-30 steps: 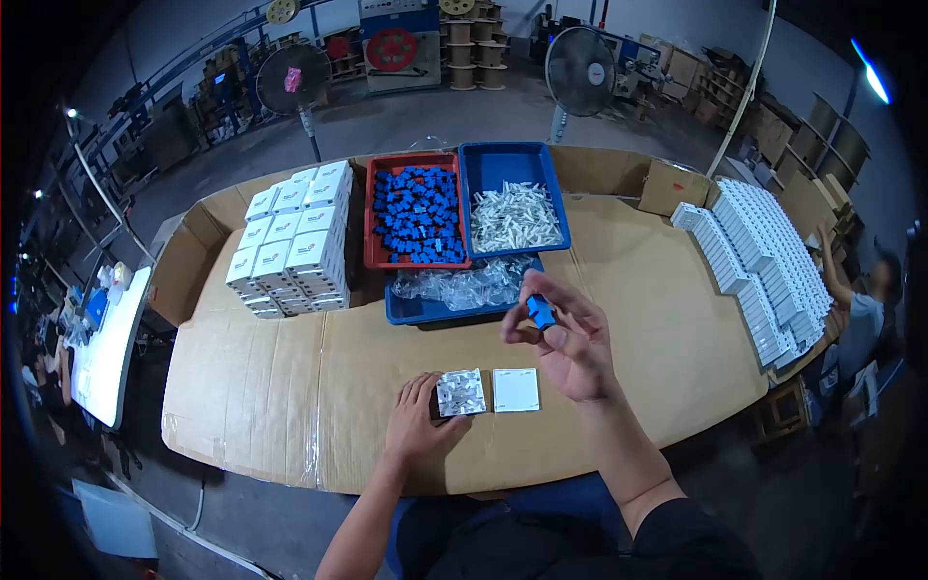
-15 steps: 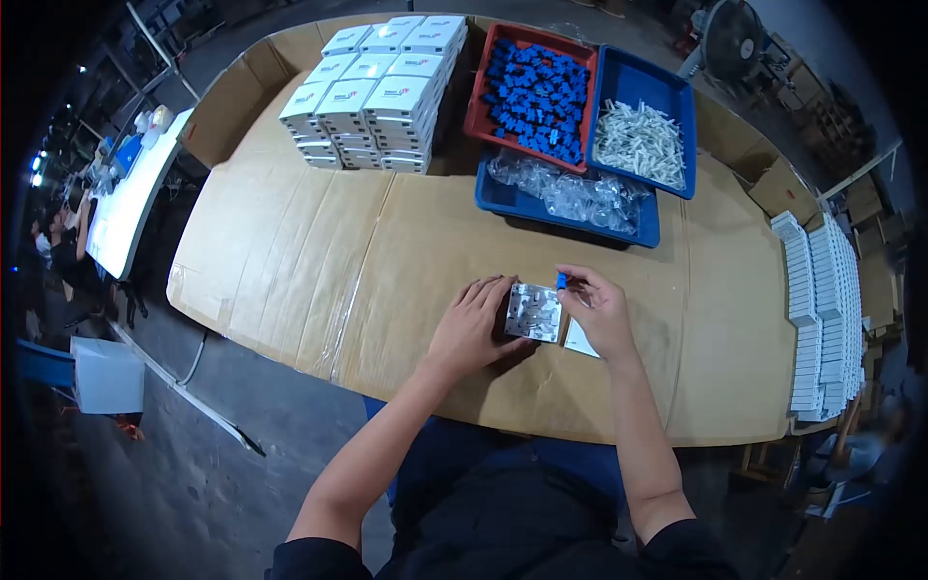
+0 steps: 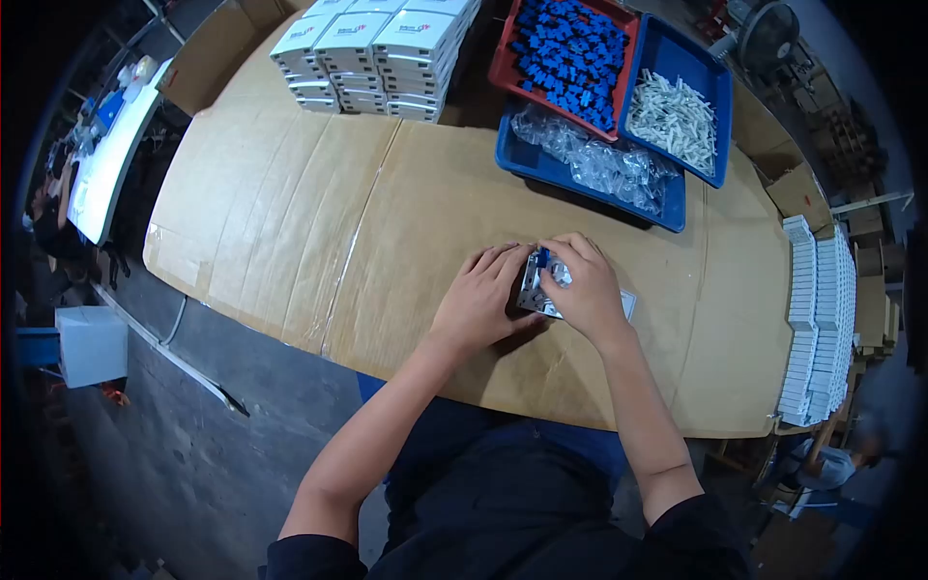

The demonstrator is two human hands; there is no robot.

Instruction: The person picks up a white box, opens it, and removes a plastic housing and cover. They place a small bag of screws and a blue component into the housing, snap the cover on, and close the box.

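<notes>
The grey faceplate [image 3: 534, 286] lies on our cardboard-covered table [image 3: 387, 222], our left hand [image 3: 480, 302] flat against it, our right hand [image 3: 580, 288] pinching a blue insert [image 3: 543, 258] onto it; concrete floor [image 3: 174, 435] lies below.

right hand [image 3: 580, 290]: lowered from mid-air onto plate [image 3: 531, 286] | blue connector [image 3: 542, 258]: now pressed into plate | left hand [image 3: 480, 302]: closed in against plate
</notes>
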